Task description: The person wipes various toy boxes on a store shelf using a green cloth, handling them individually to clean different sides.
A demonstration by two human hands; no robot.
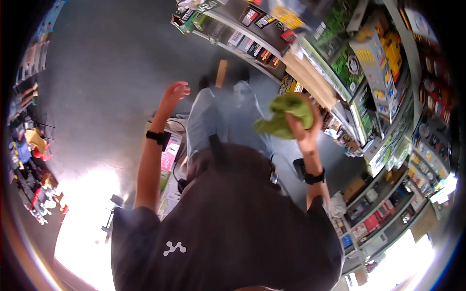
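In my right hand [309, 132] is a crumpled green cloth [285, 116], gripped between thumb and fingers. Part of the cloth hangs off to the left, in front of my right leg. My left hand [176, 92] is raised over the floor to the left of my knees, its fingers loosely bent with nothing in them. Nearest the right hand are shelves [309, 74] with a light brown edge, packed with boxed goods. A dark band sits on each wrist.
A flat brown strip [221, 74] lies between my feet. Beside my left leg are printed boxes [172, 151] and a dark cable. Small boxes [251, 47] line the lower shelf ahead. Further shelves [378, 214] curve round behind on the right. Goods [36, 145] stand along the far left.
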